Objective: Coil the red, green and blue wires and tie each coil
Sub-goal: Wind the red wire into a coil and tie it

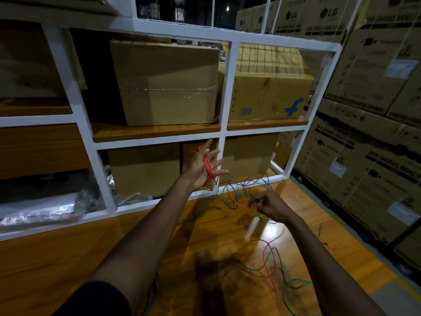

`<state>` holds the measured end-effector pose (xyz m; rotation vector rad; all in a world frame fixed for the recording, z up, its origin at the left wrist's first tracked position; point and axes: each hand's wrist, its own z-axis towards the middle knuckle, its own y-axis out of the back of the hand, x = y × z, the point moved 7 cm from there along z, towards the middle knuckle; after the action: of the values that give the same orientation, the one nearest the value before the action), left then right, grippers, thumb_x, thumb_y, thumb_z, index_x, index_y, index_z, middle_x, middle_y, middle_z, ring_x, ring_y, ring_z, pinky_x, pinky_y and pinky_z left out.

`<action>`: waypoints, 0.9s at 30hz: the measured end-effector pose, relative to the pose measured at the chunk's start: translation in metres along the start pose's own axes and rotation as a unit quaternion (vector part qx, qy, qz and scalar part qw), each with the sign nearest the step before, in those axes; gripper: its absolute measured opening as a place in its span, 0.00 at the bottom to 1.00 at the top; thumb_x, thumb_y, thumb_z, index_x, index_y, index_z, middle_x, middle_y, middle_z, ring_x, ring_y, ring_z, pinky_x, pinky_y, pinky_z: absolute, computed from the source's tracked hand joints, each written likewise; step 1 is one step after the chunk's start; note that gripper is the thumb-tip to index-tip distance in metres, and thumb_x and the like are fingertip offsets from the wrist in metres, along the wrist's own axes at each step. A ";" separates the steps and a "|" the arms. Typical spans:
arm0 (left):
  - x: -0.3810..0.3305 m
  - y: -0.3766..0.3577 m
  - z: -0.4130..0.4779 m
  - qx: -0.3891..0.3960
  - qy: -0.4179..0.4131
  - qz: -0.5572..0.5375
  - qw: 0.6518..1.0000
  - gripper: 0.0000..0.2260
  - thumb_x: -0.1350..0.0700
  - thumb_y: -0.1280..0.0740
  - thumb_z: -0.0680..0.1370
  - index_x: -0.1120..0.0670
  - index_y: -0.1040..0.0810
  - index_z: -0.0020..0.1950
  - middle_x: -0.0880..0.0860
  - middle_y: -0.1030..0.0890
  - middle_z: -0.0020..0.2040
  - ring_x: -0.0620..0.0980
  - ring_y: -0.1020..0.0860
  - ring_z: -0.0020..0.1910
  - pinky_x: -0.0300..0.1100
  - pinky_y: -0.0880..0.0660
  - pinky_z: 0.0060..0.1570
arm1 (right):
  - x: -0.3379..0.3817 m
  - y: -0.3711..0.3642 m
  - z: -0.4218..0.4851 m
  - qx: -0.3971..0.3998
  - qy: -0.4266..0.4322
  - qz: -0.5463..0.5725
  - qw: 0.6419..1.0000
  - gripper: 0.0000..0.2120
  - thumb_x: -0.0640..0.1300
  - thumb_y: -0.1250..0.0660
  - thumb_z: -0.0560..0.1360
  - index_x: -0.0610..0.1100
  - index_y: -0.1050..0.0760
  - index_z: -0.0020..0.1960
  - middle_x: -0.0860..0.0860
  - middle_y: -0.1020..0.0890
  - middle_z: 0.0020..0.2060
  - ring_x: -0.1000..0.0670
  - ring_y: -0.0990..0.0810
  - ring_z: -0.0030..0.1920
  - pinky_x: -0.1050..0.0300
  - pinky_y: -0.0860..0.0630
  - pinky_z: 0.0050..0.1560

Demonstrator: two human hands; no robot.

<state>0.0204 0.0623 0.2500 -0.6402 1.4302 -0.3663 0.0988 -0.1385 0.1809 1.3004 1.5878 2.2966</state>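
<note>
Coil part-wound: red wire [208,169] loops round left hand [200,171], fingers spread straight; right hand [271,207] pinches its tail. Below the fingers, green wire [296,280] and blue wire [232,208] lie uncoiled. Nothing tied.

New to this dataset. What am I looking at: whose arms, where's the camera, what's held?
There is no robot here: a person works with bare hands. The single picture comes from a camera worn on the head, looking forward and down, so both arms reach in from below. The left hand is raised with its fingers spread, and red wire is wound round it as a coil. The right hand pinches a loose strand, apparently the same red wire, though that is hard to tell. More red, green and blue strands lie in a tangle on the wooden table. Behind it stands a white shelf holding cardboard boxes.
</note>
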 end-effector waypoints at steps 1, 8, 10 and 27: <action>0.003 0.000 0.001 -0.002 0.010 0.010 1.000 0.20 0.52 0.49 0.84 0.43 0.40 0.76 0.57 0.44 0.77 0.66 0.37 0.72 0.58 0.19 0.44 | 0.010 0.003 -0.001 0.002 0.024 0.025 0.999 0.23 0.32 0.38 0.62 0.62 0.20 0.36 0.54 0.19 0.37 0.54 0.21 0.42 0.55 0.28 0.39; 0.030 -0.005 0.001 0.023 0.063 0.087 0.994 0.19 0.52 0.50 0.84 0.38 0.41 0.75 0.55 0.51 0.79 0.69 0.42 0.73 0.69 0.26 0.45 | 0.060 0.033 -0.001 -0.080 0.109 0.156 0.979 0.09 0.38 0.28 0.72 0.52 0.15 0.43 0.45 0.22 0.37 0.49 0.24 0.37 0.53 0.29 0.36; 0.037 -0.009 -0.001 0.047 0.095 0.114 0.988 0.20 0.51 0.51 0.84 0.37 0.44 0.76 0.57 0.47 0.78 0.70 0.33 0.68 0.68 0.24 0.42 | 0.063 0.050 -0.003 -0.192 0.079 0.136 0.969 0.06 0.41 0.24 0.70 0.52 0.17 0.41 0.49 0.20 0.33 0.56 0.24 0.32 0.55 0.29 0.34; 0.047 -0.008 -0.008 0.100 0.140 0.297 0.939 0.19 0.55 0.49 0.84 0.50 0.38 0.75 0.55 0.19 0.37 0.43 0.31 0.20 0.33 0.35 0.18 | -0.010 0.034 -0.009 -0.147 -0.244 0.255 0.924 0.20 0.55 0.41 0.78 0.44 0.32 0.33 0.46 0.31 0.24 0.46 0.31 0.23 0.56 0.33 0.27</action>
<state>0.0196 0.0265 0.2169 0.0303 1.7515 -0.1199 0.1125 -0.1659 0.2011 2.1582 0.7786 2.0680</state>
